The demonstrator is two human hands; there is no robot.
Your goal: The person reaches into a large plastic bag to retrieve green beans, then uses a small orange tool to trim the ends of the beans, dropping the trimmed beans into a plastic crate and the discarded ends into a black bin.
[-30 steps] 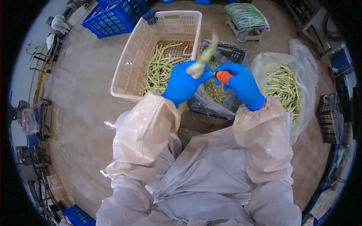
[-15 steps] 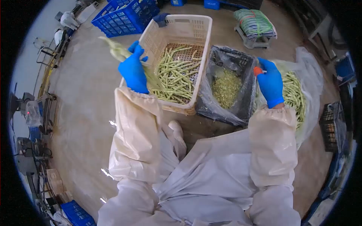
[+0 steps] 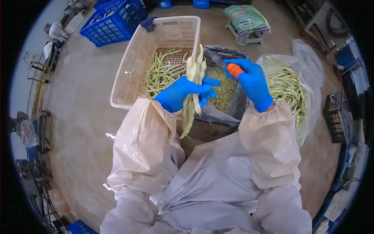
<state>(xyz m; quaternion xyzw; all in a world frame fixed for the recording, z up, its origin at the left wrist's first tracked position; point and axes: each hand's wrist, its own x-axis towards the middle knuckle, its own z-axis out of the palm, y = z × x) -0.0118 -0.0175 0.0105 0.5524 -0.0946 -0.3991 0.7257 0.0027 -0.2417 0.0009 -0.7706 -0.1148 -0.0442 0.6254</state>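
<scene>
My blue-gloved left hand [image 3: 183,92] is closed round a bunch of long pale green beans [image 3: 196,70], held upright over the gap between the white crate and the bin. The beans stick out above and below the fingers. My blue-gloved right hand [image 3: 251,82] hovers over the right side of the bin, apart from the bunch. An orange cover [image 3: 235,71] sits on its thumb, and its fingers are stretched out with no bean visible in them. Beneath the hands, the plastic-lined black bin [image 3: 218,113] holds chopped green bits [image 3: 224,91].
A white crate [image 3: 126,72] at left holds loose green beans [image 3: 161,74]. More beans [image 3: 289,87] lie on clear plastic sheeting [image 3: 313,74] at right. Behind stand blue crates [image 3: 117,25] and a filled sack [image 3: 247,18] on a small stool. A black crate [image 3: 336,121] stands far right.
My left hand has brought the bunch of beans rightward from over the white crate's left edge, turning it upright. My right hand has moved left, closer to the bunch. The view has shifted slightly.
</scene>
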